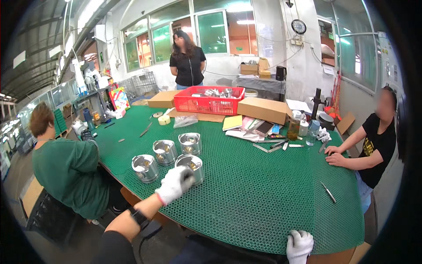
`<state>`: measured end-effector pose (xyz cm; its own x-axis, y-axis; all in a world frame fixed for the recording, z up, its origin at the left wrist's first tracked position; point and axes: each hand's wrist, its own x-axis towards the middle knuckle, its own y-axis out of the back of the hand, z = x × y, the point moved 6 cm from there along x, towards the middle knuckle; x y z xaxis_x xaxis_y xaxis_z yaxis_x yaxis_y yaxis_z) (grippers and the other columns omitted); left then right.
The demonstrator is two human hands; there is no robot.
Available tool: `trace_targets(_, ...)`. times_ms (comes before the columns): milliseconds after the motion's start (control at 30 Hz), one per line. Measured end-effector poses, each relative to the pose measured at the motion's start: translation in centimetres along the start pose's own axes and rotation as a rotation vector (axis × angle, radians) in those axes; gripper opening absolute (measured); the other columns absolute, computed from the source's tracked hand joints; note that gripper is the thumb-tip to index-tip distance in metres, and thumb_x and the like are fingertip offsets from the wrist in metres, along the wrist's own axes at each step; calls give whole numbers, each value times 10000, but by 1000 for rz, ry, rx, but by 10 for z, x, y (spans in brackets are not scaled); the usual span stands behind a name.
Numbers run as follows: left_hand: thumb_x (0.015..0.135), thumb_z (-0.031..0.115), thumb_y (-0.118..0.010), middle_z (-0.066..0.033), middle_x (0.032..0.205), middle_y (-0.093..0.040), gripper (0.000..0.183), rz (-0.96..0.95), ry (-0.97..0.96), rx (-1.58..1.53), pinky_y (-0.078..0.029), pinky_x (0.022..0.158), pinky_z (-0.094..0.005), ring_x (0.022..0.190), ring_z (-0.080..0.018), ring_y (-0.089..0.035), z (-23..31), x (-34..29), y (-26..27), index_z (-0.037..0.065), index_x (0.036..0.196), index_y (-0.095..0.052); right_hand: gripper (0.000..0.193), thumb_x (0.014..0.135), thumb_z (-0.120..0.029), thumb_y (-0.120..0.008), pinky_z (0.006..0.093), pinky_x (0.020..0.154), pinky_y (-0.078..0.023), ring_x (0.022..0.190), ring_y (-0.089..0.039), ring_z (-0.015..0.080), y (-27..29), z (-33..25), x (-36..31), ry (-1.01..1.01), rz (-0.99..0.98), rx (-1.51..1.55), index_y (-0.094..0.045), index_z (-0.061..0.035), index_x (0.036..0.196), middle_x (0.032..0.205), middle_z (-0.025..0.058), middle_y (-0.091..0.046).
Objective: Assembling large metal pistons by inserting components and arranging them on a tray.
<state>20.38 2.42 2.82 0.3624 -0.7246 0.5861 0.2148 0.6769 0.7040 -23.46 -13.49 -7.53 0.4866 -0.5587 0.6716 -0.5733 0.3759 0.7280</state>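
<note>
Several shiny metal pistons stand upright in a group left of the middle: one at the left [145, 168], one behind it [165, 152], one at the back [190, 144] and one nearest my hand [198, 166]. My left hand [176, 184], in a white glove with grey fingertips, is at the near side of that closest piston and hides part of it. Its fingers look curled but are blurred, so whether they grip the piston is unclear. At the table's near edge, my gloved right hand [300, 245] rests with its fingers curled in and nothing visible in them.
The table has a green honeycomb mat [255, 198]. A red crate [210, 101] of metal parts stands at the back between cardboard boxes [263, 110]. Bottles [303, 128] and hand tools lie farther right, with a pen-like tool [328, 192] nearer. Other people are left, right and behind.
</note>
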Motion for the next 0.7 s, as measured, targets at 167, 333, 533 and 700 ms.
trace_targets(167,785,100,-733,-113,826,-666,118,-312,-217,-288,-526,705,-412,771,-314,-655,56,-72,-32,52,844,-642,241,686,-98,-692,430,741,-469,790,-593,290,-6,9,-4,24,34,19,-676,-121,925,849,73,-624)
trace_targets(333,857,205,-691,-125,840,-634,184,-599,-433,-449,-506,747,-436,827,-341,-623,88,-103,-81,37,860,-616,231,695,-91,-691,423,740,-467,786,-595,289,-3,6,-1,19,83,-25,-673,-114,924,847,75,-622)
trace_targets(533,844,502,-678,-174,1093,-642,560,-938,-848,-912,-472,866,-474,1001,-381,-601,188,-100,-57,42,1160,-635,217,703,-77,-701,423,726,-471,777,-592,315,12,-8,-3,-28,22,-31,-666,-92,917,834,95,-620)
trace_targets(700,928,364,-576,-169,1051,-640,396,-1201,-1273,-1339,-468,889,-482,1014,-357,-597,280,-130,-27,30,1133,-631,216,744,-120,-734,431,636,-486,729,-597,317,13,-8,10,35,52,27,-685,-108,954,817,109,-626)
